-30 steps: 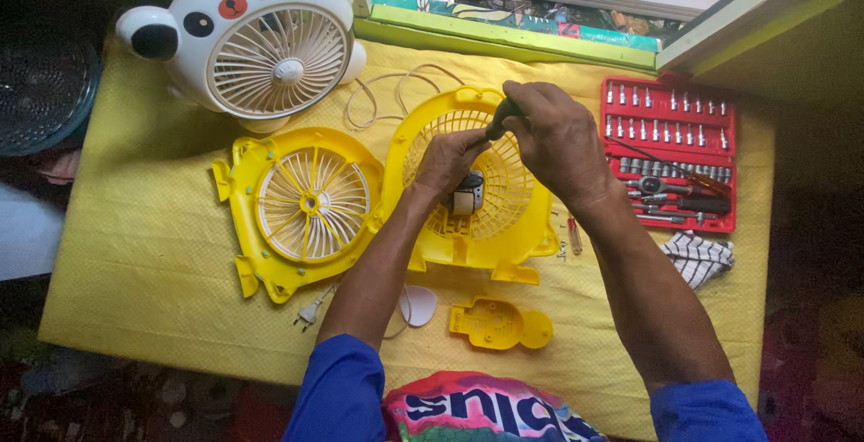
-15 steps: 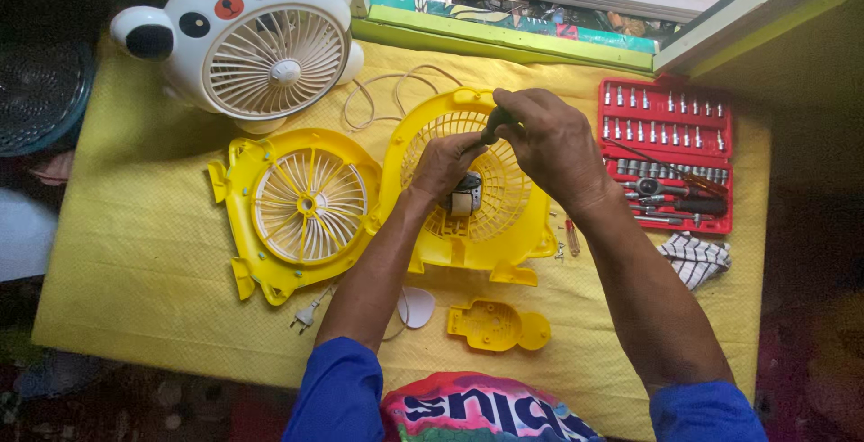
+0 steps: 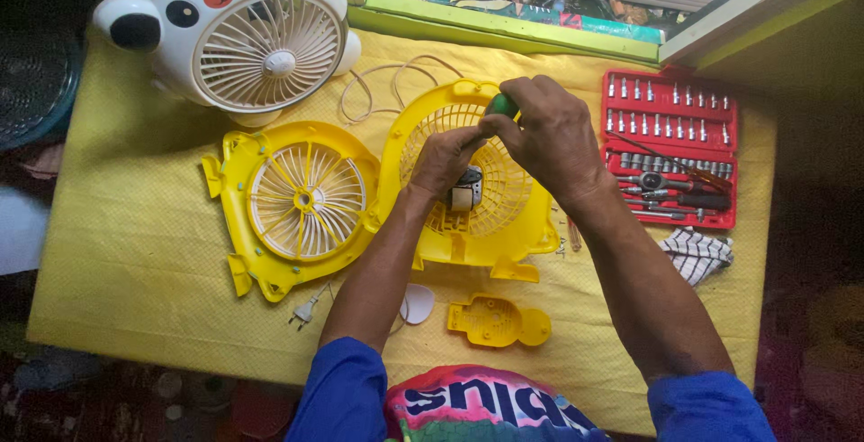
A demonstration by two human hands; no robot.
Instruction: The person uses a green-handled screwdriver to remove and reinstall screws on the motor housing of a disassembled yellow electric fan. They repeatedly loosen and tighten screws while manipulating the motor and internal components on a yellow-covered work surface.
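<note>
Two hands work at the middle of the yellow-clothed bench [image 3: 117, 253]. The yellow fan shell [image 3: 504, 226] lies there; the right hand [image 3: 551, 136] is clenched round a green-handled screwdriver [image 3: 500, 105], and the left hand [image 3: 443, 158] pinches the small motor [image 3: 466, 192] at its centre.

A home repair corner: yellow cloth-covered table [image 3: 126, 226] by a window sill [image 3: 504, 32], red socket set [image 3: 670, 149], dismantled fans.

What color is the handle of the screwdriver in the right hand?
Green; the screwdriver handle shows above the right hand in the head view.
</note>
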